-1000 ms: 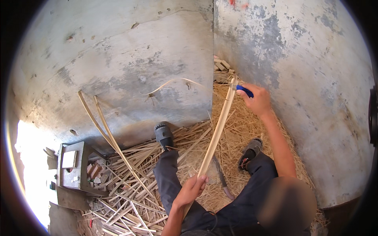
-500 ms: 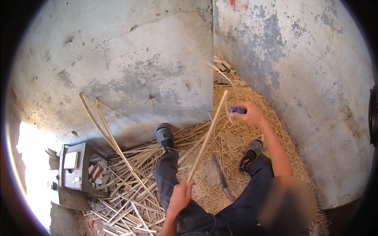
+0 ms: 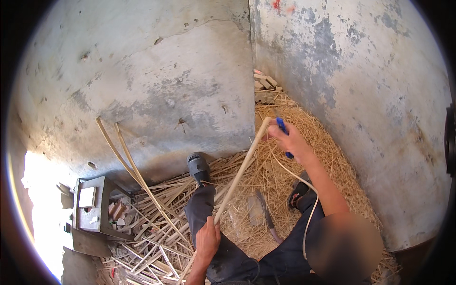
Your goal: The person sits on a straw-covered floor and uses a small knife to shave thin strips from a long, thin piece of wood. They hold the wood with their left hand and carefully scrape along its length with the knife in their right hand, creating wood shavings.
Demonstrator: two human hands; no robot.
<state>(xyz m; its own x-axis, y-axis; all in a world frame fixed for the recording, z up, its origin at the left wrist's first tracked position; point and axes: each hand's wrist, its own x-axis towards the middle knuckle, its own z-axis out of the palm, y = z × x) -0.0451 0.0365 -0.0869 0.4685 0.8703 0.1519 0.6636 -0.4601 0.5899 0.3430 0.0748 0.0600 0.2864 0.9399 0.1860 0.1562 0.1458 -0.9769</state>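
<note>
My left hand [image 3: 207, 243] is closed round the lower part of a long pale split-wood strip [image 3: 241, 170], which slants up and away to the right. At its far end is my right hand [image 3: 290, 140], with the fingers curled at the strip's tip. A small blue tool [image 3: 282, 125] sits in that hand; its working end is hidden, so its exact kind cannot be made out. A thin, flexible pale sliver [image 3: 311, 214] curves from near the right hand down over my right leg. Motion slightly blurs the right fingers.
A curved-handled blade [image 3: 270, 216] lies on the shavings [image 3: 304, 123] between my sandalled feet. Many split strips [image 3: 156, 247] cover the floor at left, two long ones [image 3: 127, 159] leaning up against the wall [image 3: 142, 71]. A worn wooden stool [image 3: 90, 209] lies tipped at far left.
My right hand has moved from beside the strip to its tip, and the blue tool has turned more upright. A thin sliver now trails over my right leg. My left hand shifted slightly left.
</note>
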